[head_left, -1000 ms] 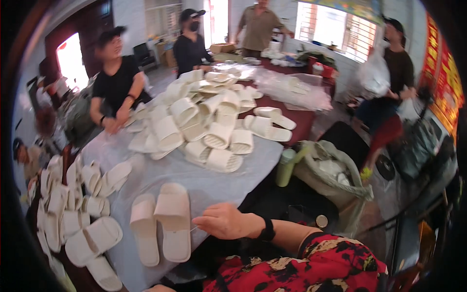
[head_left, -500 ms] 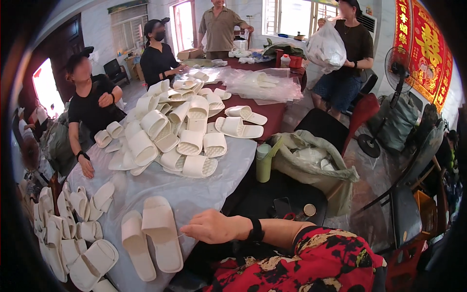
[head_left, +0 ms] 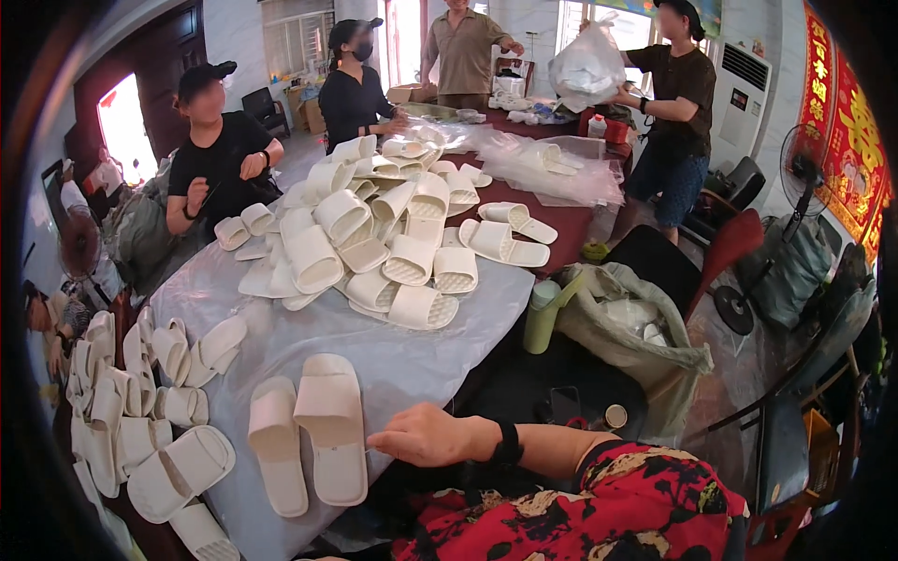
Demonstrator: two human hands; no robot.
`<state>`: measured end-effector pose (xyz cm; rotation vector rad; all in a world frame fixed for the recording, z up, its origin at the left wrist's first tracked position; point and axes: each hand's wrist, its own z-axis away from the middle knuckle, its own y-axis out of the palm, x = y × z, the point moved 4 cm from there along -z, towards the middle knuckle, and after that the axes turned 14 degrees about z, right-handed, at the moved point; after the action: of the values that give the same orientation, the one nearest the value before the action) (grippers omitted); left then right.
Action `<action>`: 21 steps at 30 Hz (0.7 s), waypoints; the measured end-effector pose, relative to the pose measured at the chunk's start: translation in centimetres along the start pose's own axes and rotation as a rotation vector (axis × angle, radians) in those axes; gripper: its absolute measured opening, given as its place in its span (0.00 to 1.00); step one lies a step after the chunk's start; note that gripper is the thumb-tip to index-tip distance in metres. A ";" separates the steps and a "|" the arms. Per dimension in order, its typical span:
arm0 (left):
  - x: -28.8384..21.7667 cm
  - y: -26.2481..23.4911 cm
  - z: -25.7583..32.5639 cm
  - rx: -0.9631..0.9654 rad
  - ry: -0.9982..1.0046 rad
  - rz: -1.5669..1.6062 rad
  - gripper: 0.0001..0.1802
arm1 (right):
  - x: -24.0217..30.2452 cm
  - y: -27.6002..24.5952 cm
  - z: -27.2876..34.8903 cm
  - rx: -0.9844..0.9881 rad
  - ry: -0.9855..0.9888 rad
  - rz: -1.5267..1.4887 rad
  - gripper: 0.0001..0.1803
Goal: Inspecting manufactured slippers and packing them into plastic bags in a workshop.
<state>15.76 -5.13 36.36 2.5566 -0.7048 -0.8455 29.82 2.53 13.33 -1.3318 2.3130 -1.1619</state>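
My right hand (head_left: 426, 436) reaches in from the right, fingers curled together beside a pair of white slippers. Whatever its fingertips may pinch is too small to make out. The right slipper (head_left: 331, 429) of the pair lies just left of my fingertips, and the left slipper (head_left: 277, 447) rests alongside it, both with toe straps up. Out of view is my left hand. Farther back on the sheet-covered table rises a large heap of white slippers (head_left: 374, 229). More slippers (head_left: 154, 411) lie jumbled at the table's left side.
Beside the table stand a pale green bottle (head_left: 541, 319) and an open woven sack (head_left: 645, 327). A phone (head_left: 565, 406) lies on a dark seat nearby. Clear plastic bags (head_left: 552, 164) cover the far tabletop. Several people stand around; one lifts a filled plastic bag (head_left: 587, 67).
The whole view has shifted, so things sit farther right. The person at left has lifted a hand off the table. The bag at far right is held higher. My right hand stays by the slippers.
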 end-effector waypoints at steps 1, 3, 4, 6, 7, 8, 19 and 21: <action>-0.3 0.7 0.5 0.019 0.004 -0.051 0.06 | 0.7 0.9 -0.5 0.010 -0.026 -0.009 0.12; -1.1 -0.6 1.3 0.077 0.002 -0.096 0.07 | 0.5 1.9 -0.7 0.027 -0.033 -0.008 0.12; -1.5 -1.4 1.9 0.104 0.001 -0.120 0.07 | 0.3 2.3 -0.8 0.049 -0.031 -0.021 0.11; -3.6 -7.0 9.6 -0.154 0.174 -0.409 0.08 | 0.2 2.8 -0.9 0.065 -0.032 -0.036 0.10; -3.8 -8.1 9.6 -0.611 0.122 -1.173 0.06 | -0.1 3.6 -0.8 0.108 -0.020 -0.029 0.10; -5.0 -11.2 11.4 -0.869 -0.041 -1.307 0.10 | -0.8 3.9 -0.3 0.147 0.007 -0.007 0.09; -9.5 -18.6 35.4 -1.648 -0.435 -1.522 0.43 | -3.7 7.8 -4.3 0.028 0.189 0.070 0.06; -9.1 -18.9 35.6 -1.642 -0.486 -1.569 0.44 | -3.6 9.0 -5.7 -0.005 0.180 0.042 0.07</action>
<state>-6.46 9.11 4.63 0.8541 1.5523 -1.4122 23.07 10.84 9.90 -1.2193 2.4557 -1.3125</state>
